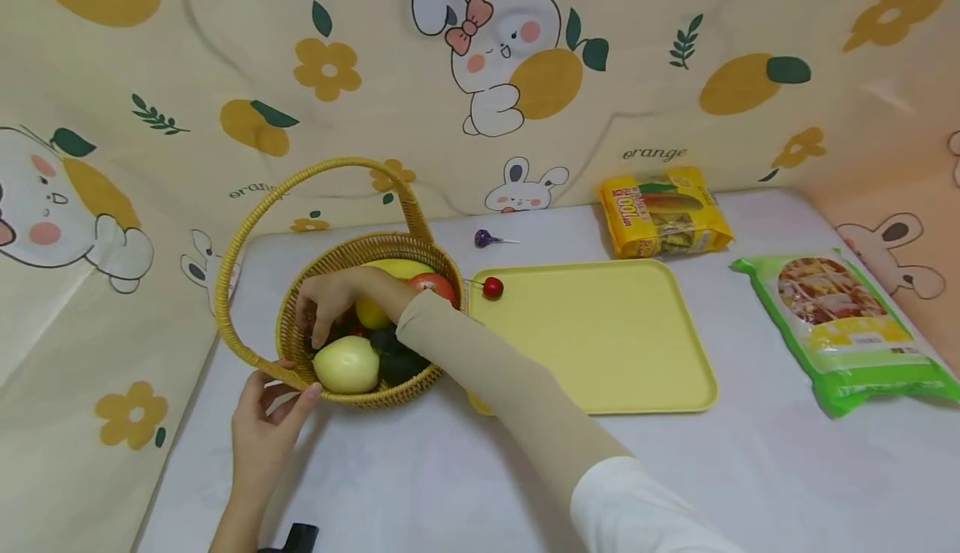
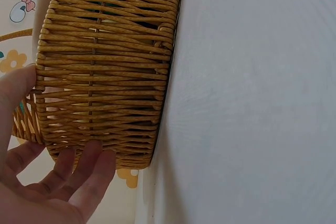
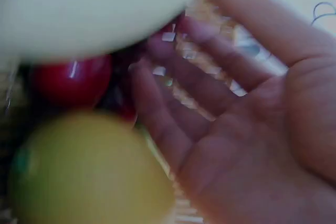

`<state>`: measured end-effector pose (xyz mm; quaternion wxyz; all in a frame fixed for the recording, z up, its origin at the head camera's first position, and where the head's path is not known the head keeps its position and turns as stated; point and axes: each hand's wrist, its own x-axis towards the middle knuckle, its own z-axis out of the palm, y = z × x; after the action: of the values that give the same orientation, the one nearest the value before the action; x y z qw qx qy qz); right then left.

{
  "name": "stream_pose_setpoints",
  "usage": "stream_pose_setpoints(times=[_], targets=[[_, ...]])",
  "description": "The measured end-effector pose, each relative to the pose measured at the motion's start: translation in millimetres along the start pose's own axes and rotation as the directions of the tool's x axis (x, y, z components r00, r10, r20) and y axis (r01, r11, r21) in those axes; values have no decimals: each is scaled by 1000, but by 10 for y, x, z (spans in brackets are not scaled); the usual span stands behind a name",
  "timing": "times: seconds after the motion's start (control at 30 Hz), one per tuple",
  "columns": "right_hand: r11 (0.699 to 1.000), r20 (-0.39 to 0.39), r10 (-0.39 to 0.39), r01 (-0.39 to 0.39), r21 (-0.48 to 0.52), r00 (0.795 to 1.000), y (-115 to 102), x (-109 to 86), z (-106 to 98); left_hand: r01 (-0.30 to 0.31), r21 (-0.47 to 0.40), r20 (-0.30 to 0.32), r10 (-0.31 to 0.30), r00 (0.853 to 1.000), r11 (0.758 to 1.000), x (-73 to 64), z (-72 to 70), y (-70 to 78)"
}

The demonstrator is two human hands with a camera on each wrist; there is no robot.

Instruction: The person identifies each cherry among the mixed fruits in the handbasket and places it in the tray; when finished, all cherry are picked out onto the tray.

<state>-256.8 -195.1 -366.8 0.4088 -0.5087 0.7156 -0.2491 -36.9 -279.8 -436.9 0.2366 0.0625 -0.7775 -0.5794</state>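
My left hand point(image 1: 266, 424) grips the wicker basket point(image 1: 420, 388) at its near-left rim, by the foot of the arched handle point(image 1: 240, 244). In the left wrist view its thumb lies at the rim and the fingers against the woven side point(image 2: 105, 77). Down inside the basket is my right hand point(image 1: 337, 293), palm and extended fingers showing in the right wrist view. Its fingertips touch dark reddish, shiny things point(image 3: 123, 80), blurred there. Around it are a pale round fruit point(image 1: 347, 365), a yellow fruit point(image 1: 371, 314), a red fruit point(image 1: 433, 286) and a dark green piece point(image 1: 401, 361).
A yellow tray point(image 1: 600, 336) lies right of the basket, with a red cherry point(image 1: 492, 288) at its far-left corner. Behind are a purple lollipop point(image 1: 483, 238) and a yellow snack packet point(image 1: 665, 213). A green-edged food bag point(image 1: 847, 328) lies far right.
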Motion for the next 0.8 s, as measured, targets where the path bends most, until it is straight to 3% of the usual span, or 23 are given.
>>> stream_pose_setpoints(times=[0.2,0.47,0.63,0.8], targets=[[999,-4,46,-46,-22,999,44,7,47,1,18,9,-1,1000,1000,-10,45,2],[999,-35,11,-9,36,999,60,9,54,-5,16,-3,5,1000,1000,-24,55,-6],[978,-82,-130,141,151,988,61,-112,-25,-7,21,-5,7,1000,1000,-27,50,-32],[929,-174,-274,307,205,946,94,-472,-158,-10,60,-10,11,1000,998,-15,15,5]])
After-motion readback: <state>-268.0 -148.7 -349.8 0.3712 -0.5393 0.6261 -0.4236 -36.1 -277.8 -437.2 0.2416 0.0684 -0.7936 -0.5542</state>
